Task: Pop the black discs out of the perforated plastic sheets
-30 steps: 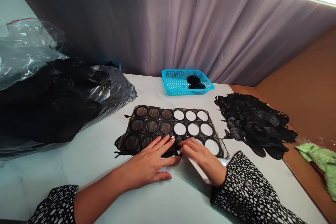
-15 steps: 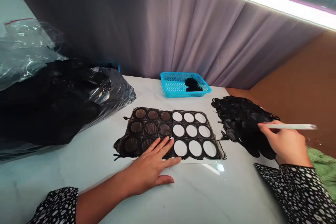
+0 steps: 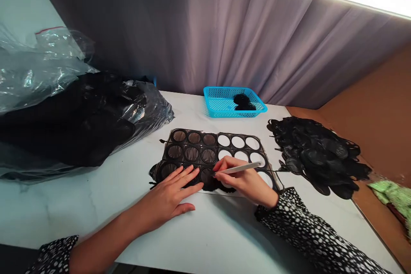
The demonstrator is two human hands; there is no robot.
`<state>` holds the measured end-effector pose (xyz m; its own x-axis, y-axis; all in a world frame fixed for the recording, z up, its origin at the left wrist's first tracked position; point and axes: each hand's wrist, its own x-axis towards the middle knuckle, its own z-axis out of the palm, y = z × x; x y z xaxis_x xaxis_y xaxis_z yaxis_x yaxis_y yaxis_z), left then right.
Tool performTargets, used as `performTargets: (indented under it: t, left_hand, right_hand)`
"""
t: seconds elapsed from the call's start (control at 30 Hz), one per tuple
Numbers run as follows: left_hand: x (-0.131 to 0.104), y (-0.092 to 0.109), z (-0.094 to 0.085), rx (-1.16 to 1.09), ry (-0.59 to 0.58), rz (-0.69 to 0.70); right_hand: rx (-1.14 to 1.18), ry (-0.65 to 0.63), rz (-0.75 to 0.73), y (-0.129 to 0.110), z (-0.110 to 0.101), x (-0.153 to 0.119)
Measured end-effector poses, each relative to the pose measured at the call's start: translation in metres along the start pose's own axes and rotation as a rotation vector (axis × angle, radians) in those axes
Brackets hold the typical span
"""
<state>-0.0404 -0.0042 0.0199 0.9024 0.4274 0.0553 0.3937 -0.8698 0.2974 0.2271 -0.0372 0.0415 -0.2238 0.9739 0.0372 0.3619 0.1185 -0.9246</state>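
Note:
A flat black sheet [image 3: 192, 154] with rows of ring-edged circles lies on the table, dark circles on its left part and white ones on its right. My left hand [image 3: 175, 192] rests on its lower left edge, fingers spread, holding nothing. In my right hand [image 3: 244, 180] is a slim white pen-like tool [image 3: 245, 167], its tip over a dark circle in the front row near the sheet's middle. This hand hides some of the white circles in the lower right part.
A blue basket [image 3: 236, 113] with black pieces stands behind the sheet. To the right lies a heap of black pieces [image 3: 321, 150]. A large plastic bag of black material [image 3: 80, 120] fills the left. Green cloth [image 3: 390, 199] is at the far right.
My right hand has moved left with the pen-like tool, from the black heap onto the sheet. My left hand has shifted slightly left on the sheet. The view has turned slightly.

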Motion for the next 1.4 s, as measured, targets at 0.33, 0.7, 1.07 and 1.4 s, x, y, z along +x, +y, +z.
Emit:
performTargets:
  t: [0.33,0.7,1.07,1.4]
  left_hand:
    - [0.002,0.001,0.002,-0.029,-0.005,0.004]
    - [0.002,0.0,0.004,-0.046,-0.009,-0.007]
    - [0.008,0.001,-0.003,-0.021,-0.006,-0.038]
    - [0.039,-0.026,0.008,0.02,-0.011,-0.094]
  right_hand:
    - [-0.069,-0.05,-0.026,0.014,0.019,0.003]
    - [-0.386,-0.07,-0.266,0.01,0.038,-0.007]
    - [-0.683,0.388,-0.035,0.024,-0.05,0.043]
    - [-0.176,0.023,-0.075,0.028,0.007,0.047]
